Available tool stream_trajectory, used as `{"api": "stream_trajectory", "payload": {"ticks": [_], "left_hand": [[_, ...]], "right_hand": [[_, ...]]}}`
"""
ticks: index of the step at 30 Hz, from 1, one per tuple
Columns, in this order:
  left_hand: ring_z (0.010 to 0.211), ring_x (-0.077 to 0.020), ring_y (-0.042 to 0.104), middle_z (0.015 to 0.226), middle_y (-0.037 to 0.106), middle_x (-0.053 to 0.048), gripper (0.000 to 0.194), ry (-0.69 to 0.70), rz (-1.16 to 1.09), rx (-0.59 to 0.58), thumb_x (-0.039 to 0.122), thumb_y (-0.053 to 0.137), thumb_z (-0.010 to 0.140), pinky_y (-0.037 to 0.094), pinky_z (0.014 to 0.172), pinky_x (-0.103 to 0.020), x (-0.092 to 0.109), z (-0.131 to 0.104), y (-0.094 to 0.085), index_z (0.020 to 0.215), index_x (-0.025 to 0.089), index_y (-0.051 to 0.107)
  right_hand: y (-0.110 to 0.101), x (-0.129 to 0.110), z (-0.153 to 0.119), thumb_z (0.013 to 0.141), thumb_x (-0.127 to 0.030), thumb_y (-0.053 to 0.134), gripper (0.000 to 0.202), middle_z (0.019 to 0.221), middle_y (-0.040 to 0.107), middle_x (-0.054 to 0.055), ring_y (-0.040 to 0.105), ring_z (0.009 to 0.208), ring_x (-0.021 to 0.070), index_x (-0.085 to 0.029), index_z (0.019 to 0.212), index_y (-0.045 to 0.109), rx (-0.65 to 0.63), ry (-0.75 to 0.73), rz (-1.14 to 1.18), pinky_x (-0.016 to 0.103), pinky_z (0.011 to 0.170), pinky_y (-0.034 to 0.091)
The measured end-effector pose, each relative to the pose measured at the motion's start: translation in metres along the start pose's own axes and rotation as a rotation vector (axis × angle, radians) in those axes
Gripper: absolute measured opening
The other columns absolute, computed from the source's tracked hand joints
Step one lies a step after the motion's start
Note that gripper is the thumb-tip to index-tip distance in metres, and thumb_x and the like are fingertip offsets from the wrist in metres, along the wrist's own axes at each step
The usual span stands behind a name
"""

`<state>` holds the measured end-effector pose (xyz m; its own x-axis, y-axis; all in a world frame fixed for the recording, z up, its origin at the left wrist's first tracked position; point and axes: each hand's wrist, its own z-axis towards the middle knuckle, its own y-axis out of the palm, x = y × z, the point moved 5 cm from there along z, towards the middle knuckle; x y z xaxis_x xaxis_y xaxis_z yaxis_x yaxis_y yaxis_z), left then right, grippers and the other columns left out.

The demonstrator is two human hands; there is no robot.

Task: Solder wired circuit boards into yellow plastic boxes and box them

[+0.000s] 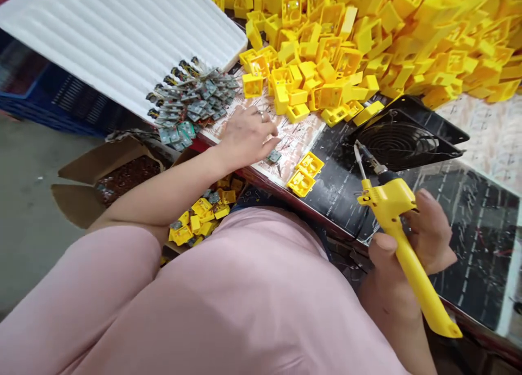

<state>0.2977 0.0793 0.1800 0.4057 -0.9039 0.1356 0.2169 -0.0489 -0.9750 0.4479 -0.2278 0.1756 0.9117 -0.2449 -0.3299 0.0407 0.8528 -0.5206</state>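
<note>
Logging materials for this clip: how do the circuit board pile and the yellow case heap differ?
The circuit board pile is mostly grey-green; the yellow case heap is bright yellow. The pile is much smaller than the heap. The pile holds flat boards, the heap boxy cases. Both are jumbled.

On my feed, grey floor (24, 212) runs along the left side, beside a blue slotted crate (61, 100). I see pale patterned and glossy black coverings on the surface (485, 122), the black catching light.
</note>
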Motion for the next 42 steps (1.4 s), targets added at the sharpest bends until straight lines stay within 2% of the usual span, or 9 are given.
{"api": "stream_trajectory", "payload": {"ticks": [4, 7, 11, 14, 19, 22, 27, 36, 42], "left_hand": [[0.123, -0.0395, 0.064, 0.103, 0.076, -0.014, 0.040, -0.018, 0.076, -0.159, 0.052, 0.069, 0.091, 0.045, 0.109, -0.059, 0.017, 0.037, 0.023, 0.095, 0.012, 0.077], [0.113, -0.0347, 0.066, 0.095, 0.076, -0.010, 0.021, -0.003, -0.035, -0.179, 0.034, 0.065, 0.091, 0.046, 0.103, -0.055, 0.022, 0.036, 0.038, 0.090, 0.017, 0.076], [0.110, -0.0315, 0.066, 0.097, 0.078, -0.009, 0.022, 0.040, -0.247, -0.154, 0.029, 0.057, 0.092, 0.044, 0.103, -0.055, 0.017, 0.025, 0.046, 0.089, 0.019, 0.077], [0.096, -0.0235, 0.069, 0.090, 0.079, -0.003, 0.021, 0.053, -0.435, -0.170, 0.033, 0.059, 0.090, 0.039, 0.115, -0.058, 0.013, 0.024, 0.043, 0.091, 0.020, 0.076], [0.074, -0.0156, 0.069, 0.078, 0.079, 0.000, 0.023, 0.045, -0.661, -0.248, 0.037, 0.064, 0.084, 0.054, 0.097, -0.040, 0.018, 0.034, 0.037, 0.085, 0.019, 0.078], [0.075, -0.0170, 0.072, 0.079, 0.080, -0.002, 0.024, 0.039, -0.672, -0.277, 0.036, 0.065, 0.083, 0.056, 0.087, -0.037, 0.021, 0.037, 0.035, 0.091, 0.019, 0.080], [0.091, -0.0206, 0.076, 0.087, 0.082, 0.000, 0.022, 0.091, -0.533, -0.219, 0.035, 0.061, 0.086, 0.043, 0.116, -0.053, 0.020, 0.034, 0.030, 0.088, 0.022, 0.079], [0.089, -0.0223, 0.074, 0.085, 0.081, -0.002, 0.027, 0.090, -0.489, -0.218, 0.036, 0.057, 0.086, 0.047, 0.107, -0.048, 0.035, 0.033, 0.035, 0.089, 0.020, 0.078], [0.074, -0.0204, 0.071, 0.074, 0.076, -0.004, 0.031, 0.099, -0.409, -0.237, 0.032, 0.053, 0.079, 0.052, 0.080, -0.035, 0.040, 0.044, 0.036, 0.087, 0.017, 0.079]], "right_hand": [[-0.002, -0.010, 0.015, 0.088, -0.058, 0.077, 0.057, 0.104, 0.081, 0.009, 0.075, 0.071, 0.0226, -0.022, 0.131, 0.075, 0.129, -0.023, 0.118, 0.032, 0.059, 0.058], [0.001, -0.001, 0.014, 0.082, -0.060, 0.080, 0.051, 0.082, 0.076, 0.004, 0.061, 0.054, 0.0164, -0.021, 0.113, 0.082, 0.233, 0.140, 0.192, 0.030, 0.047, 0.046], [0.012, 0.019, 0.011, 0.093, -0.078, 0.051, 0.070, 0.077, 0.069, 0.006, 0.060, 0.059, 0.0180, -0.016, 0.102, 0.081, 0.369, 0.297, 0.264, 0.031, 0.050, 0.045], [0.020, 0.029, 0.013, 0.106, -0.065, 0.031, 0.071, 0.080, 0.071, 0.008, 0.064, 0.063, 0.0183, -0.015, 0.093, 0.079, 0.402, 0.399, 0.303, 0.033, 0.058, 0.050], [0.019, 0.022, 0.016, 0.094, -0.045, 0.069, 0.030, 0.084, 0.076, 0.006, 0.070, 0.072, 0.0186, -0.018, 0.094, 0.082, 0.309, 0.417, 0.361, 0.031, 0.066, 0.055], [0.012, 0.013, 0.014, 0.079, -0.040, 0.085, 0.040, 0.104, 0.080, 0.005, 0.069, 0.066, 0.0151, -0.024, 0.116, 0.081, 0.179, 0.363, 0.377, 0.028, 0.058, 0.055], [0.005, 0.009, 0.012, 0.084, -0.029, 0.083, 0.036, 0.096, 0.081, 0.005, 0.070, 0.063, 0.0141, -0.025, 0.120, 0.080, 0.075, 0.280, 0.357, 0.023, 0.054, 0.057], [0.019, 0.001, 0.016, 0.080, -0.023, 0.088, 0.050, 0.106, 0.081, 0.003, 0.075, 0.070, 0.0128, -0.028, 0.129, 0.075, 0.003, 0.233, 0.405, 0.020, 0.059, 0.061], [0.019, -0.011, 0.016, 0.081, -0.023, 0.089, 0.045, 0.094, 0.081, 0.000, 0.076, 0.068, 0.0171, -0.028, 0.123, 0.073, -0.072, 0.111, 0.293, 0.027, 0.059, 0.064]]}}
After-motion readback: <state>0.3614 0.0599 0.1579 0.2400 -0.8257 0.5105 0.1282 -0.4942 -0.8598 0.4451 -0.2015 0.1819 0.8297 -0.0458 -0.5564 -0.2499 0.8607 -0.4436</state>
